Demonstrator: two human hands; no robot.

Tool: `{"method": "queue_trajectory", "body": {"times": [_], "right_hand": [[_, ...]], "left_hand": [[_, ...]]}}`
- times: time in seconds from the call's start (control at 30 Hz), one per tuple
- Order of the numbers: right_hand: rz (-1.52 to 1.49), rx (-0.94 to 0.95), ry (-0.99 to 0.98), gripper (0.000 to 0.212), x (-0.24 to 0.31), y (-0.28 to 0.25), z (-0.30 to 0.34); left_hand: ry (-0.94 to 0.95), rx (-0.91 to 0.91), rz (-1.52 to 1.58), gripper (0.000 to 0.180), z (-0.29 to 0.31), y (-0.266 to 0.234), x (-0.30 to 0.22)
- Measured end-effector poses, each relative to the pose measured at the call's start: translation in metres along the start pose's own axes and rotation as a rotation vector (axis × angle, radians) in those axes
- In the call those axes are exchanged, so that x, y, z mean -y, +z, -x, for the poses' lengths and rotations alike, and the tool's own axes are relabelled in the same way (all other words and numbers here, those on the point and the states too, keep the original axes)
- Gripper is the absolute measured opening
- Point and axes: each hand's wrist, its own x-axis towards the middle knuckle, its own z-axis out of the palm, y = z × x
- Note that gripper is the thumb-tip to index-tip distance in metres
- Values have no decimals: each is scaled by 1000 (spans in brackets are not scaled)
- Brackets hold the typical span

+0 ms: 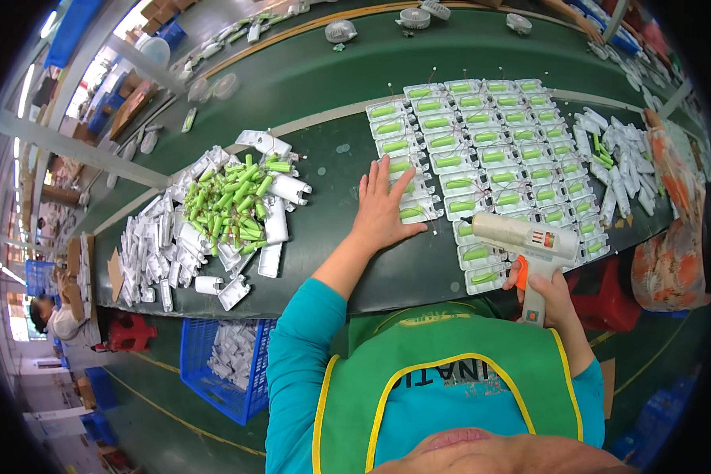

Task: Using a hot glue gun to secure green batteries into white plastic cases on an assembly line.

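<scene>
Rows of white plastic casings (494, 178), each with a green cylindrical battery (494, 156) and thin wires, are laid out close together on the table. My left hand (381, 207) lies with fingers spread at the left edge of these rows, touching the nearest casings. In my right hand (551, 296) is a white glue gun (521, 235) with an orange trigger, held over the near casings. Its nozzle points left, above a casing in the near rows. My fingers wrap its handle, one of them at the trigger.
To the left, a heap of loose green batteries (227, 197) lies on piled white casings (154, 241). More white parts (624, 158) are heaped at the right, beside another person's patterned sleeve (675, 174). Below the table stands a blue crate (253, 391). Round fan parts (340, 31) sit on the green belt.
</scene>
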Motion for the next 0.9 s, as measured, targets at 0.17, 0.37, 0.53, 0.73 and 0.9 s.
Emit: {"method": "queue_trajectory", "body": {"times": [0.17, 0.37, 0.53, 0.73, 0.9], "right_hand": [[-36, -5, -7, 61, -5, -9, -2], [-69, -23, -35, 57, -6, -8, -6], [-36, -49, -51, 55, -6, -6, -8], [-49, -48, -54, 53, -6, -7, -8], [-116, -18, -50, 52, -10, -9, -11]], "left_hand": [[12, -5, -7, 111, -12, 2, 9], [47, -21, -10, 112, -20, 3, 11], [61, -24, 2, 113, -25, 3, 13], [102, -19, 29, 111, -29, 3, 14], [132, -33, 44, 111, -29, 1, 17]]}}
